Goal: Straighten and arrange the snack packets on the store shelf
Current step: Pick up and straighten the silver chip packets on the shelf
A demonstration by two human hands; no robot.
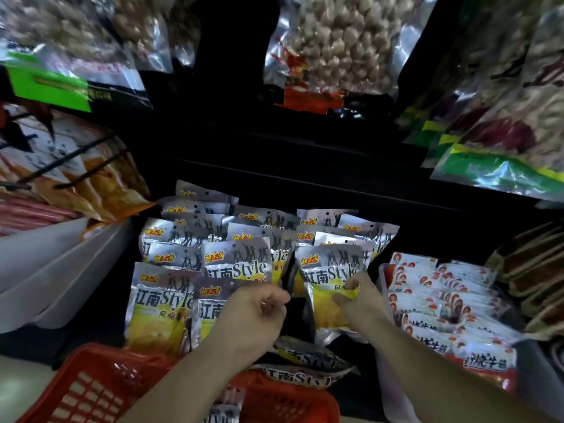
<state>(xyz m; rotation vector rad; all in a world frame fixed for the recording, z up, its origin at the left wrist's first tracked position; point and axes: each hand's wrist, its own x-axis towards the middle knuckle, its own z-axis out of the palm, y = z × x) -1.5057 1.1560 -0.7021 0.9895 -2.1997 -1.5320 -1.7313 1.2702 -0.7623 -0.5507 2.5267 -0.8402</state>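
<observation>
While the shelf (335, 181) carries the whole display, the work in hand is at its front edge. Beyond the right hand's grip and to its left, the snack packets (238, 261) stand in three rough columns, overlapping and leaning at differing angles, so straightening is judged incomplete.

Below and left of the grip sits a red basket (91, 389), with loose packets (305, 355) of the same kind lying flat on its near side. Just right of the grip is a tray (385, 300) of red-and-white packs.

The front packet (328, 303) of the right column is upright and tilted. The right hand (358, 297) pinches its right edge, thumb on the face and fingers curled behind.

The left hand (256, 312) is curled over the packet (210, 303) heading the middle column. Whether it grips that packet cannot be told.

Handling, as judged: light, soft foil pouches, slick-faced and easily creased (contents likely to crush under a hard squeeze). Hold is best taken at the flat sealed side or top margin, not the filled belly, with the other hand steadying the neighbours.
</observation>
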